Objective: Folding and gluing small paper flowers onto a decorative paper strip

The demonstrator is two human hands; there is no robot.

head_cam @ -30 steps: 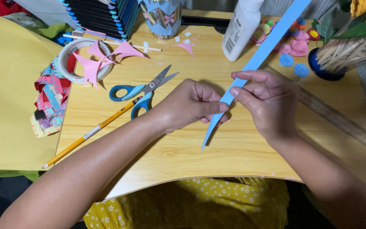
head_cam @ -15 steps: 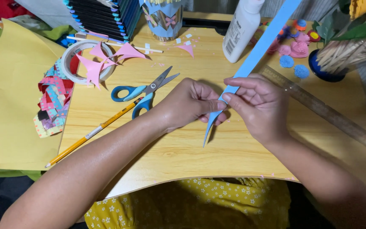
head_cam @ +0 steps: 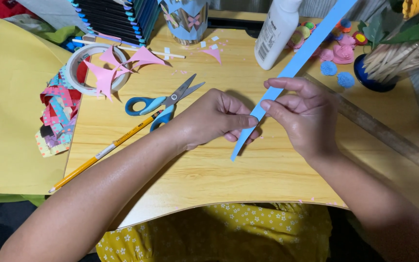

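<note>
Blue paper strip point(head_cam: 292, 68) pinched by both left hand point(head_cam: 214, 119) and right hand point(head_cam: 301, 114), fingertips closed on it. Best kept taut above wooden desk point(head_cam: 267, 170), pressing evenly.

both hands, left hand point(head_cam: 214, 119) and right hand point(head_cam: 304, 114), pinch a long blue paper strip point(head_cam: 297, 60) just right of the blue-handled scissors point(head_cam: 163, 102), with a yellow pencil point(head_cam: 105, 150) touching those scissors.
</note>
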